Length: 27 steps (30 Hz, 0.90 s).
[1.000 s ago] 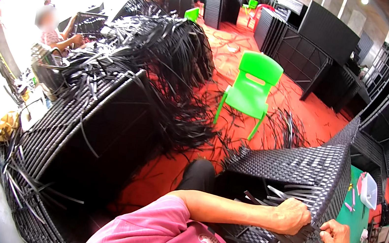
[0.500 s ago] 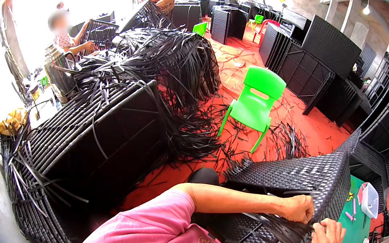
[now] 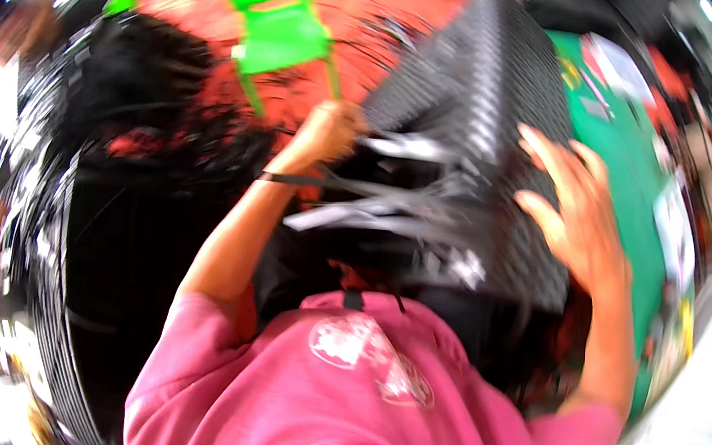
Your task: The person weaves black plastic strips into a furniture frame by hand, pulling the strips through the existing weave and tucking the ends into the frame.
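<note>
A black woven piece of plastic wicker [image 3: 520, 91] stands in front of me, its flat side turned to the right. Loose, shiny flat strips [image 3: 375, 216] stick out of it to the left, smeared by motion. My left hand [image 3: 332, 133] is closed, with the end of one plastic strip running into its fist, to the left of the weave. On the other side, my right hand [image 3: 573, 203] has its fingers spread over the wicker's flat face. Whether its fingertips touch the weave is hard to tell through the blur.
A green chair [image 3: 280, 21] stands on the red floor [image 3: 368, 6] ahead. To the left are a stack of dark panels [image 3: 120, 280] and heaped black strips [image 3: 38, 151]. A green surface [image 3: 620, 159] on the right bears a white tray [image 3: 619, 68].
My view has swung down and to the right. My left hand has moved left, away from the weave, with a strip; my right hand has opened from its bent grip at the edge.
</note>
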### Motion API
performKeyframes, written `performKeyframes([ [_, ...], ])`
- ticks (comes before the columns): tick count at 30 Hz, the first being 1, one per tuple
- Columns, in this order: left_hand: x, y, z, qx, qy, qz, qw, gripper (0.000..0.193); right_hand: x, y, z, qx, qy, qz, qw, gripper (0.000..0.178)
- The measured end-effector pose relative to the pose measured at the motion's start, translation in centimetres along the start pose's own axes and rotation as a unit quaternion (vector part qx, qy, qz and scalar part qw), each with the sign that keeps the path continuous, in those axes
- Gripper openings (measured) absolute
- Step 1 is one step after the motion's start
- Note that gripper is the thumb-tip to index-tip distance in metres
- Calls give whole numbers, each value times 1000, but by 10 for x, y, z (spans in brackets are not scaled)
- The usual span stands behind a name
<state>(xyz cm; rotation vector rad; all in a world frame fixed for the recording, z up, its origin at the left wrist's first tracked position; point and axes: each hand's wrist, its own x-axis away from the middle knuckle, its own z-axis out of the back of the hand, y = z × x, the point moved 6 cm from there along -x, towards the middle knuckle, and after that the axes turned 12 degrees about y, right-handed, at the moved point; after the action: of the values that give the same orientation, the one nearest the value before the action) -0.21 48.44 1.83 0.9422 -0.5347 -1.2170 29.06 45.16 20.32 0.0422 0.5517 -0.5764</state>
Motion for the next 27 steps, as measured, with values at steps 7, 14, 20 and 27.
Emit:
performKeyframes([
  [7, -14, 58, 75, 103, 158, -29, 982, 30, 27, 59, 0, -398, 61, -232, 885, 32],
  [14, 31, 166, 7, 136, -76, -145, 977, 18, 22, 63, -15, -274, 23, -224, 935, 17],
  [20, 48, 171, -48, 94, -123, -181, 971, 14, 9, 63, -17, -249, 8, -206, 946, 18],
  [27, 68, 162, -34, 78, -29, -176, 981, 12, 27, 41, 5, -304, 14, -39, 952, 11],
])
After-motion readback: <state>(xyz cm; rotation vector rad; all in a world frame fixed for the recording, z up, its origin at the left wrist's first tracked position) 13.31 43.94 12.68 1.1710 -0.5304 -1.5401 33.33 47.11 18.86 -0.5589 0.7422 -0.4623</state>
